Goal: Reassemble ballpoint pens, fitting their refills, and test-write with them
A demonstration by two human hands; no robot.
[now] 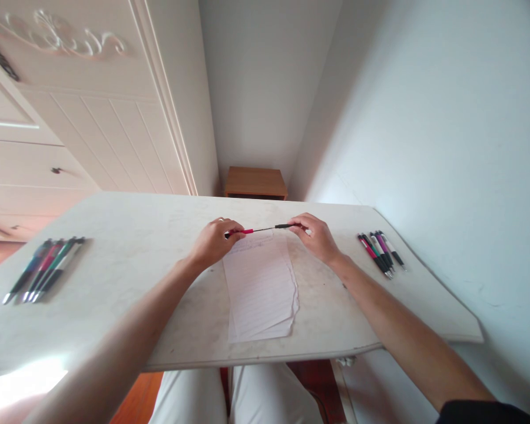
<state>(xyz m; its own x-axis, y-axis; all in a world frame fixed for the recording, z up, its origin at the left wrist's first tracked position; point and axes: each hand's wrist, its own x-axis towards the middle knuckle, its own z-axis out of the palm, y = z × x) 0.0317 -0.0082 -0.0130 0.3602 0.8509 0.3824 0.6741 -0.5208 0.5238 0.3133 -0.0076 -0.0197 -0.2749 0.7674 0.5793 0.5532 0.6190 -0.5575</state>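
Red pen barrel [248,231] w/ 1 thin refill [264,228] sticking out, running to black grip [284,225]. White bench [136,235]: lined paper [260,288] mid, pens L [54,265] & pens R [382,251]. Cream cabinet [92,141] L, small wood cabinet [256,181] behind. Pen parts betw. 2 hands, nr paper's top: L hand [218,238] pinching barrel, R hand [314,235] pinching grip.

Head view, facing forward, down at hands [217,240].

Bright glare lower left; soft shadow along right wall [446,147]; edges stretched.
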